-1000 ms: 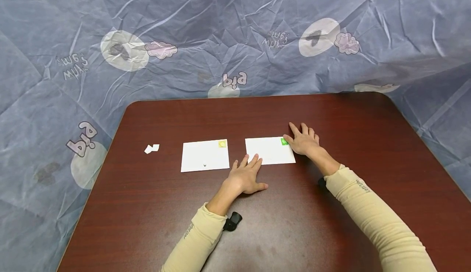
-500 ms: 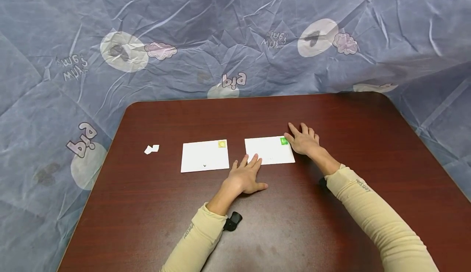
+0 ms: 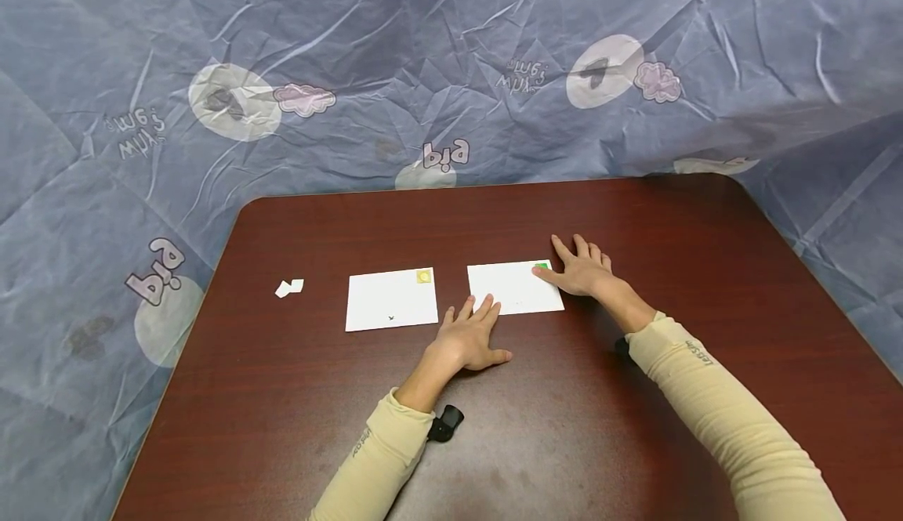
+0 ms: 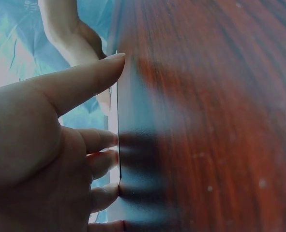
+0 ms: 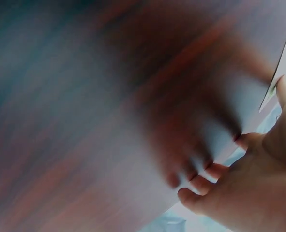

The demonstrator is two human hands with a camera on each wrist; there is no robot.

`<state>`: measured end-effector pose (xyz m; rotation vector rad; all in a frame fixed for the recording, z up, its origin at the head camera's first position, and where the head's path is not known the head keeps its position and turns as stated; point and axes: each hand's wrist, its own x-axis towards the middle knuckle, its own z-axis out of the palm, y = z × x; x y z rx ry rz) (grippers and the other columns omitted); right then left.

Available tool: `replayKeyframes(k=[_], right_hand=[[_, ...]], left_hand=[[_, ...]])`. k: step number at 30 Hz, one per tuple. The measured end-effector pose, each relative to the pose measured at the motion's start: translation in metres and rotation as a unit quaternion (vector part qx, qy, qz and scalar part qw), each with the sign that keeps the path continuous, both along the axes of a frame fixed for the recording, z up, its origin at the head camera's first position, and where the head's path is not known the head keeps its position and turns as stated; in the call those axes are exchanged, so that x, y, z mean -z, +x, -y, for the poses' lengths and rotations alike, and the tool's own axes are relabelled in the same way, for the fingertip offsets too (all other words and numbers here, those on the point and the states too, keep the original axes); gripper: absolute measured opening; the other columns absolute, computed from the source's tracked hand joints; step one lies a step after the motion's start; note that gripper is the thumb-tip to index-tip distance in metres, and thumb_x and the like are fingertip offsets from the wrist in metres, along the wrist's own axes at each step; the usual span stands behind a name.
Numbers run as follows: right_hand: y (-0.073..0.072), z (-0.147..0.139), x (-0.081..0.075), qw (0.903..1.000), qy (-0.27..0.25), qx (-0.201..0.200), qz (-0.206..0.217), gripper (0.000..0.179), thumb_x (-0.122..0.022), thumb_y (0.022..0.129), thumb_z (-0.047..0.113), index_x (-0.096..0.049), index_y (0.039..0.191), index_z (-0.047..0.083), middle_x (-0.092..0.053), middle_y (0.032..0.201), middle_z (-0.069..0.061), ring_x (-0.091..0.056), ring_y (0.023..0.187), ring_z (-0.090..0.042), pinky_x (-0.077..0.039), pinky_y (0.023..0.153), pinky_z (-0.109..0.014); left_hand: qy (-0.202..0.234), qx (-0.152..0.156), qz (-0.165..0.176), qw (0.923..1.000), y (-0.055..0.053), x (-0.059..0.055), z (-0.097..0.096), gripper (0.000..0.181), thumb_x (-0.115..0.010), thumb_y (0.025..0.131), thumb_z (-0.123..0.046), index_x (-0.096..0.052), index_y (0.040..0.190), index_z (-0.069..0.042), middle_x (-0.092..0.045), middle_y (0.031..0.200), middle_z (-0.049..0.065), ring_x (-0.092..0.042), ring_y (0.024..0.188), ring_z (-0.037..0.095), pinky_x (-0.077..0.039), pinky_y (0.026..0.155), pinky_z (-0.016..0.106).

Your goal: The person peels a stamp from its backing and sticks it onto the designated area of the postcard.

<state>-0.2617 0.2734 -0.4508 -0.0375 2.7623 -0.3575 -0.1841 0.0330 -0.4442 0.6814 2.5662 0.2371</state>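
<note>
A white envelope (image 3: 511, 286) with a green stamp (image 3: 541, 265) in its upper right corner lies flat on the table. My left hand (image 3: 467, 342) rests with fingers spread, its fingertips touching the envelope's lower left corner. My right hand (image 3: 584, 272) is spread at the envelope's right side, the thumb lying on the green stamp and partly covering it. In the right wrist view, that thumb (image 5: 285, 92) presses on the envelope (image 5: 285, 60), while the other fingers touch the tabletop. The left wrist view catches the envelope edge-on beyond my left fingers.
Left of it lies another white envelope (image 3: 391, 302) with a yellow stamp (image 3: 423, 276) and a small dark mark. Small white paper pieces (image 3: 289, 287) lie farther left on the brown wooden table (image 3: 600, 419). A blue-grey printed sheet (image 3: 395, 43) hangs behind the table.
My right thumb has moved left from the envelope's edge onto the green stamp, now covering part of it. My left hand stays in place.
</note>
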Motion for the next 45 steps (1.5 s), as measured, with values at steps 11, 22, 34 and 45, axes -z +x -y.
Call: replayKeyframes(k=[11,22,34,45], right_hand=[[0.002,-0.015,0.002,0.9989,-0.034,-0.029,-0.011,0.067,-0.034,0.101,0.048,-0.010,0.154,0.014,0.004,0.152,-0.027,0.000,0.136,-0.051,-0.004,0.104,-0.065],[0.003,-0.018,0.001,0.9971,-0.053,-0.052,-0.017,0.062,-0.027,0.103,0.046,-0.016,0.153,0.010,0.000,0.153,-0.029,-0.003,0.135,-0.052,-0.007,0.102,-0.067],[0.006,-0.031,-0.004,0.9872,-0.153,-0.034,-0.032,0.068,-0.036,0.102,0.046,-0.020,0.150,0.001,-0.003,0.152,-0.031,0.000,0.136,-0.052,-0.004,0.103,-0.068],[0.024,-0.053,-0.003,0.9583,-0.225,0.121,-0.129,0.045,-0.046,0.101,0.037,-0.057,0.115,-0.004,-0.056,0.109,-0.022,-0.051,0.094,-0.035,-0.043,0.075,-0.044]], left_hand=[[0.002,0.003,-0.001,1.0000,-0.001,0.001,-0.001,0.082,-0.056,0.091,-0.053,-0.016,0.154,-0.018,-0.007,0.158,-0.002,-0.003,0.144,0.022,-0.009,0.113,0.047],[0.000,0.000,-0.014,0.9999,0.002,-0.001,0.001,0.080,-0.054,0.091,-0.054,-0.019,0.153,-0.018,-0.010,0.158,-0.002,-0.006,0.144,0.022,-0.013,0.112,0.047],[0.061,-0.041,-0.089,0.9933,-0.005,0.000,-0.003,0.072,-0.052,0.094,-0.051,-0.030,0.150,-0.012,-0.031,0.152,0.005,-0.024,0.140,0.027,-0.027,0.107,0.048],[0.189,-0.110,-0.166,0.9616,-0.013,-0.003,0.021,0.047,-0.061,0.093,-0.039,-0.058,0.132,-0.014,-0.058,0.128,0.007,-0.052,0.118,0.027,-0.043,0.092,0.049]])
